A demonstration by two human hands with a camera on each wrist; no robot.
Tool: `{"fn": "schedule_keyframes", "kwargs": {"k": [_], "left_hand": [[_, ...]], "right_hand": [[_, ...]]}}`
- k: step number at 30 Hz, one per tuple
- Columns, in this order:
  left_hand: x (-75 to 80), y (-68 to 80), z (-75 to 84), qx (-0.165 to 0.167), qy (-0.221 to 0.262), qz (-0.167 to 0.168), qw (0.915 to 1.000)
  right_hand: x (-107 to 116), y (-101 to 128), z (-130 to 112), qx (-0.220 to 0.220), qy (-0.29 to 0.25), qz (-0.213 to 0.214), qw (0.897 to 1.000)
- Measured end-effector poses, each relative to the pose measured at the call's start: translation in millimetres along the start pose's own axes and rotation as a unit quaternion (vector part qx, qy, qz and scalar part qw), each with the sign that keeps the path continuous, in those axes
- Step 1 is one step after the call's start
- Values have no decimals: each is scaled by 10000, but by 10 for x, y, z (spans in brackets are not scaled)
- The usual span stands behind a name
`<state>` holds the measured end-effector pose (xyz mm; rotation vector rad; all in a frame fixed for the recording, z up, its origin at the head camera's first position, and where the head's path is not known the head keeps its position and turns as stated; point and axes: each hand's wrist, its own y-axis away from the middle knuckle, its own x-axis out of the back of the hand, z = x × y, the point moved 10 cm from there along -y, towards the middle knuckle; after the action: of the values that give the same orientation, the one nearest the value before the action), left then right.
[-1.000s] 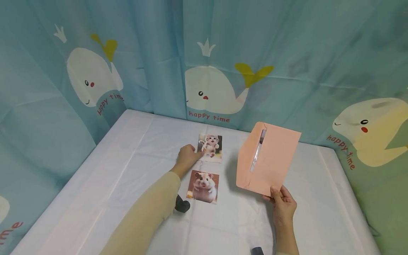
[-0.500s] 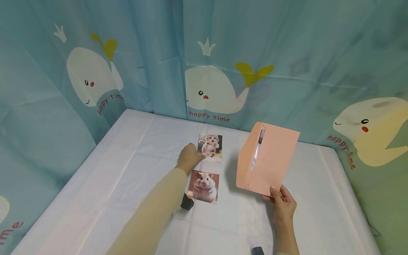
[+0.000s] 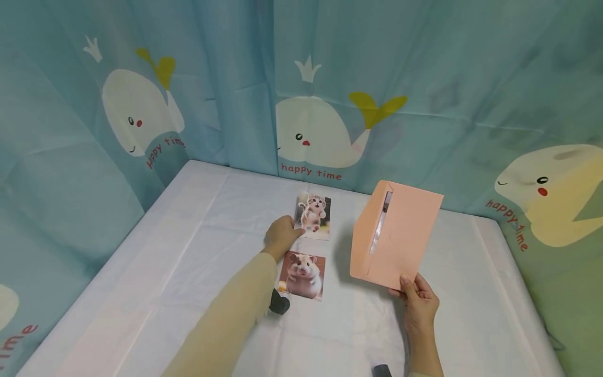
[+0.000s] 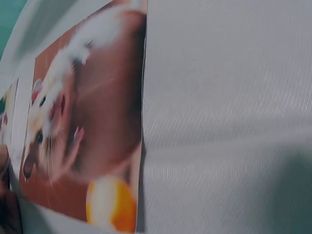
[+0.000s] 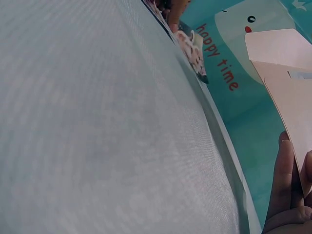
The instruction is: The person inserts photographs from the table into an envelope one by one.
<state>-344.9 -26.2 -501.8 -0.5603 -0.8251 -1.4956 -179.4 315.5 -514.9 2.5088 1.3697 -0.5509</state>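
In the head view a photo card of a kitten (image 3: 313, 212) is at the back middle of the table, its far edge tipped up a little. My left hand (image 3: 281, 235) pinches its lower left edge, thumb on the picture. Nearer me lies a hamster photo card (image 3: 303, 275), flat, and it fills much of the left wrist view. My right hand (image 3: 417, 301) grips a pink envelope (image 3: 411, 230) by its bottom corner, thumb in front, and holds it up off the table. The envelope's flap stands unfolded to the left, and a shiny strip (image 3: 380, 222) shows in its mouth.
A white cloth covers the table (image 3: 198, 293). Behind and at both sides hang blue-green curtains (image 3: 245, 104) printed with whales. Small black pieces show by the left wrist (image 3: 279, 303) and near the right forearm (image 3: 381, 370).
My left hand has shifted slightly right and nearer me along the kitten card, whose far edge has risen a little. The right hand and envelope have stayed nearly still.
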Motion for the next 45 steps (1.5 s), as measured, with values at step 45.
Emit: {"fn": "schedule_keyframes", "kwargs": {"k": [45], "left_hand": [[-160, 65, -161, -221, 3367, -2266, 9137]], "right_hand": [[10, -9, -5, 38, 149, 39, 9999]]}}
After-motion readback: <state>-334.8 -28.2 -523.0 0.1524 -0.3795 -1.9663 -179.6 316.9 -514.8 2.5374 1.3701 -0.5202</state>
